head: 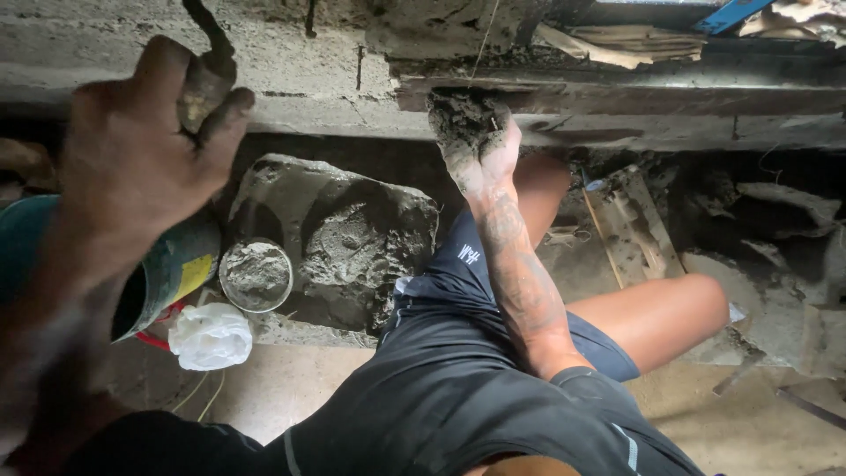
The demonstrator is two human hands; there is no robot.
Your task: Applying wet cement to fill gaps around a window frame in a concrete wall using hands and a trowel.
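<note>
My left hand (141, 150) is raised at the upper left, its fingers closed around a dark, bent metal rod (207, 75) that sticks out of the rough concrete wall (335, 53). My right hand (483, 150) reaches forward, smeared grey, and holds a lump of wet mortar (463, 113) pressed against the underside of the wall ledge (617, 97). The fingers are mostly buried in the mortar. My tattooed forearm runs down to my dark shirt, and my bare knees are bent below.
A heap of wet mortar (352, 238) lies on a grey sheet below the wall. A small round tub (256, 275) filled with mortar, a green cylinder (176, 264) and a crumpled white bag (210, 335) are at the left. A muddy wooden board (630, 229) and rubble are at the right.
</note>
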